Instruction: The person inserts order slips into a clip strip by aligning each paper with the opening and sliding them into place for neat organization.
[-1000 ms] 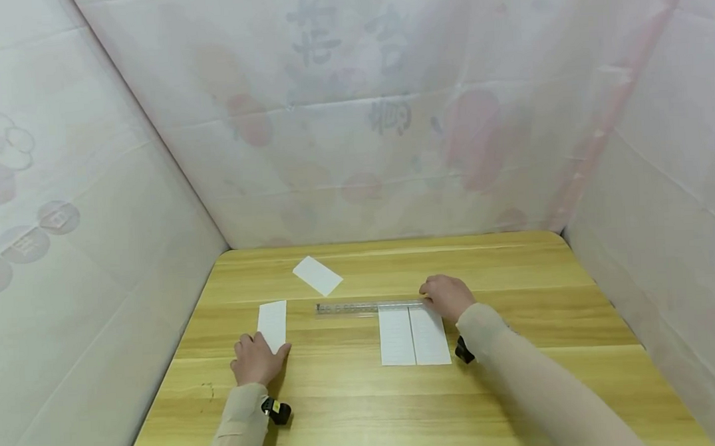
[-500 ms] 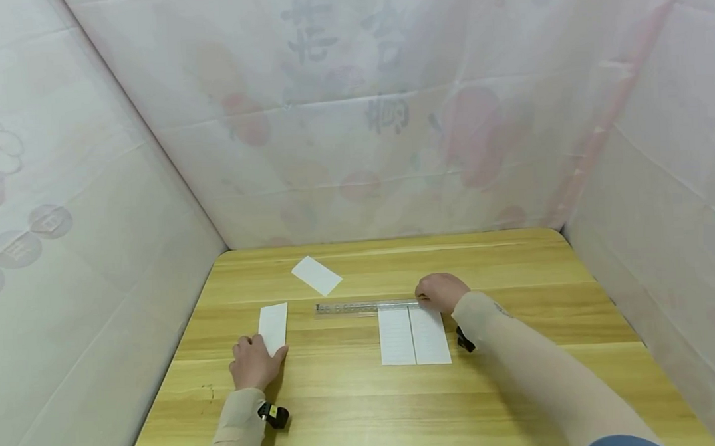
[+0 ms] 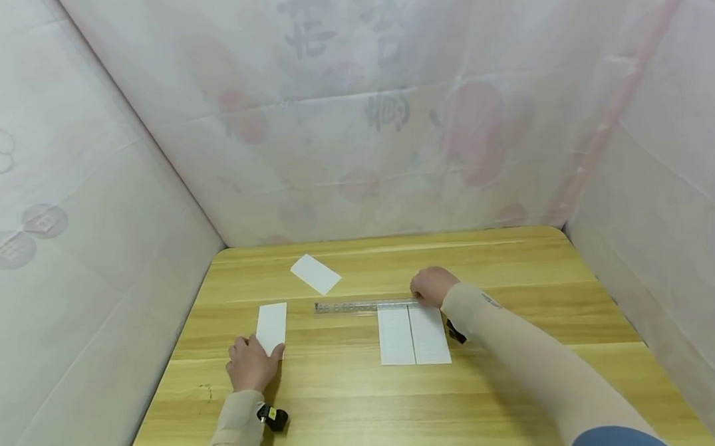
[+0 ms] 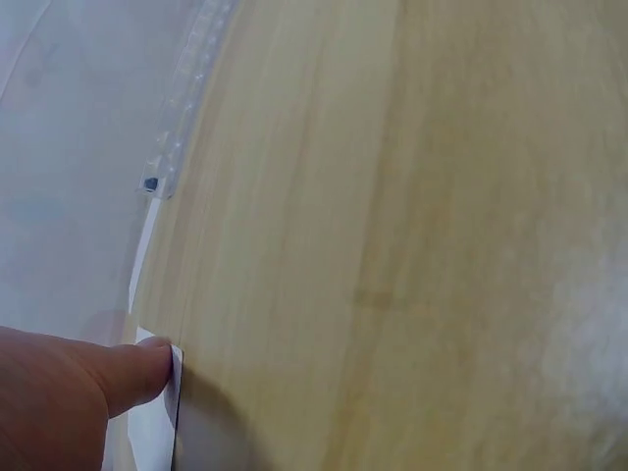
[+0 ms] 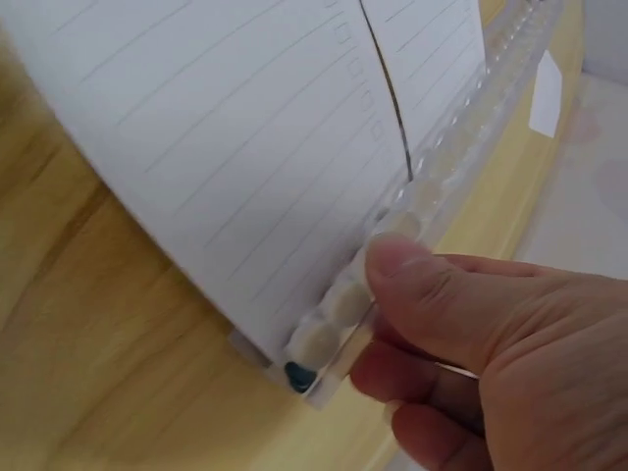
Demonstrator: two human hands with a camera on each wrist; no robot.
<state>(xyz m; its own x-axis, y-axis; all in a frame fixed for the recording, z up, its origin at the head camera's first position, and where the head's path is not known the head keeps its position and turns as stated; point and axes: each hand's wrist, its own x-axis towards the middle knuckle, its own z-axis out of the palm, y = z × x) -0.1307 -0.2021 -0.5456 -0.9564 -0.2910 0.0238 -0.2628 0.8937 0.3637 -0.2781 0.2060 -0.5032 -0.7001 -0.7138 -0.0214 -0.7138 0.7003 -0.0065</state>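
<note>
My right hand (image 3: 434,286) pinches the right end of a clear plastic strip (image 3: 346,308) with a row of round bumps. In the right wrist view, the thumb (image 5: 402,270) lies on top of the strip and curled fingers are at its outer edge. The strip overlaps the top ends of two lined white cards (image 3: 396,336), side by side with a thin gap. At left, my left hand (image 3: 251,365) holds a white card (image 3: 271,325) by its near end, thumb at the right edge, fingers at the left. The left wrist view shows the thumb (image 4: 137,373); the other fingers are hidden there.
Another white card (image 3: 315,274) lies slanted at the back of the wooden table (image 3: 365,409). Printed fabric walls (image 3: 354,150) enclose the table's back and sides. A dark wrist camera (image 3: 273,417) sits by the left sleeve.
My right hand has shifted slightly left and away along the strip's end. The left hand keeps its place at the card. The cards and strip have stayed where they were.
</note>
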